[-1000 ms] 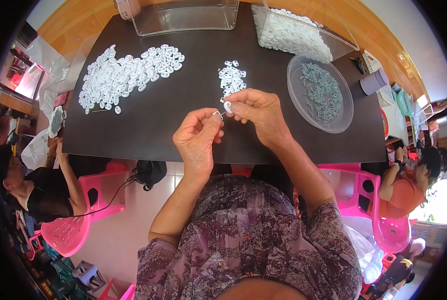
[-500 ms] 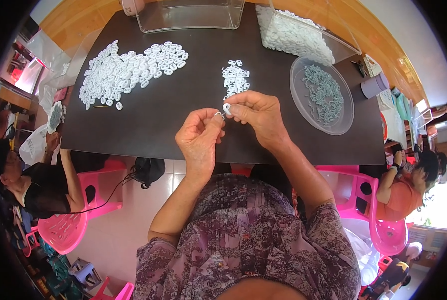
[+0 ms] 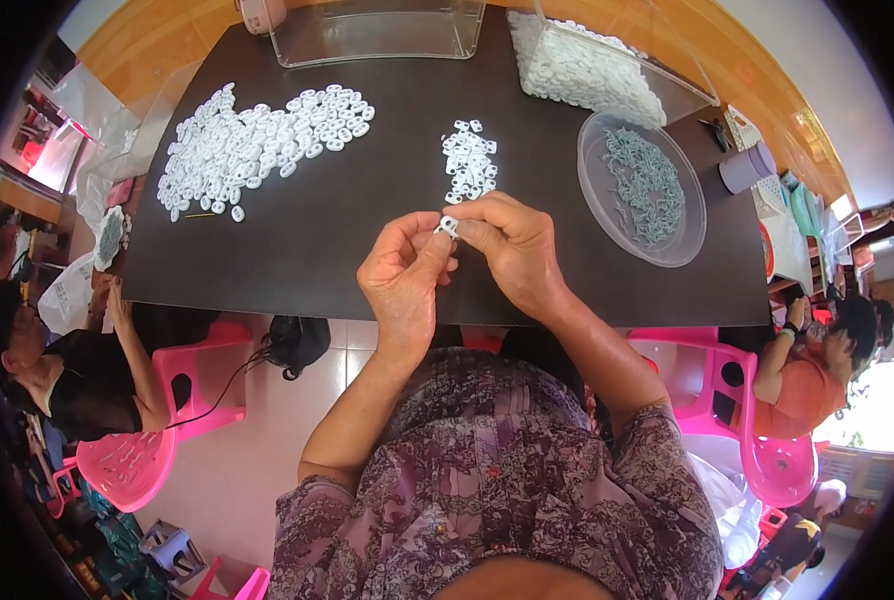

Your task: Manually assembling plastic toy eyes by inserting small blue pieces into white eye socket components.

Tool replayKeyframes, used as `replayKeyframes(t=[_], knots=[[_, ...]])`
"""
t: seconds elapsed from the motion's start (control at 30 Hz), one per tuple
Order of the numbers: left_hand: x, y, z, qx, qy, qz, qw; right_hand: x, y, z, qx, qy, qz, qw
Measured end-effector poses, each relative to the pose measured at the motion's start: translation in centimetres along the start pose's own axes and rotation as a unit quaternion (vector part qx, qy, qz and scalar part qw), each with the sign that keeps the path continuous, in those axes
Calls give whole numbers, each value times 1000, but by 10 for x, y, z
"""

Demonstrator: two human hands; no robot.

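Over the near part of the dark table, my left hand [image 3: 404,268] and my right hand [image 3: 515,245] meet, both pinching a small white plastic piece [image 3: 448,227] with holes in it. My fingertips cover part of that piece. Just beyond my hands lies a small pile of loose white parts [image 3: 469,158]. Farther left a large heap of white oval pieces with holes [image 3: 257,140] is spread out. To the right stands a round clear tray [image 3: 589,210] with grey-green small parts [image 3: 647,185] in it.
At the back are a clear bin [image 3: 377,57] and a tipped clear box with many white pieces [image 3: 587,75]. A grey-purple cup [image 3: 748,170] and pliers [image 3: 716,134] sit at the right edge. People sit left [image 3: 87,370] and right [image 3: 797,375], near pink chairs [image 3: 132,470].
My hands have closed together; the white oval piece in my right fingers now meets the part in my left fingers. My left hand shifted slightly right.
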State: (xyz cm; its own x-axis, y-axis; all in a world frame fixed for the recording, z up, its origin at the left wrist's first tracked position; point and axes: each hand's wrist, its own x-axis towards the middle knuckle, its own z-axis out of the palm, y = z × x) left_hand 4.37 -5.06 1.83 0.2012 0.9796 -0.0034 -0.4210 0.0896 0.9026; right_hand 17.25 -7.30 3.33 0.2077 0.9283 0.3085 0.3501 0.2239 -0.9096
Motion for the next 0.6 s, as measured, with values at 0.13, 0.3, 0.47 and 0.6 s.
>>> replayKeyframes(t=[0.13, 0.3, 0.47, 0.6], knots=[[0, 3, 1, 0, -20, 0, 1000, 1, -3, -3, -34, -21, -4, 999], [3, 2, 1, 14, -36, -8, 999, 0, -6, -3, -4, -5, 43, 999], [4, 0, 3, 14, -47, -23, 999, 1, -2, -10, -73, -21, -33, 997], [5, -2, 3, 17, -61, -16, 998, -2, 2, -11, -75, -12, -56, 996]])
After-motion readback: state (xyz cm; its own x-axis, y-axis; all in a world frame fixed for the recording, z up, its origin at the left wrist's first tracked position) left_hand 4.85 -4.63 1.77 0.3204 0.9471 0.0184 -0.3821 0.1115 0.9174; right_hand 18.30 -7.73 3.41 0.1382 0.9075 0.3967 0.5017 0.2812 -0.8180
